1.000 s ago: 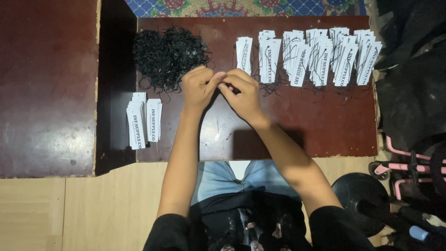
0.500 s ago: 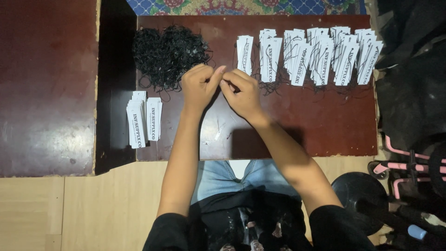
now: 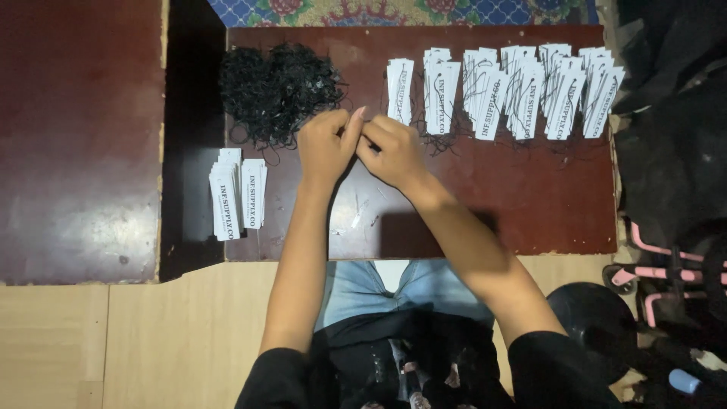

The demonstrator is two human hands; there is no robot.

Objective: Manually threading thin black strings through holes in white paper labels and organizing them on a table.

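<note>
Both your hands are bunched together over the middle of the dark red tabletop [image 3: 530, 197], fingertips meeting in a tight pinch, so your grip is closed on both sides. Your left hand [image 3: 326, 148] has its fingers curled in with one finger poking up toward the far edge, and your right hand [image 3: 392, 151] is pressed right up against it, knuckles toward the camera. Whatever's caught between the fingertips is too small and too hidden to make out; you can just see a bit of thin black string [image 3: 372, 145] there, so I'd say both hands are pinching that, but I can't tell if a tag is in there too. Just beyond and left of your left hand sits a big tangled pile of black strings [image 3: 276, 91], nearly touching your knuckles. To the right of your hands, along the far edge, there's a row of white paper tags [image 3: 515, 91] with black loops already hanging off them, overlapping each other. Over by the near-left corner, well apart from your hands, is a small stack of plain tags [image 3: 237, 193] lying flat with no strings on them.
</note>
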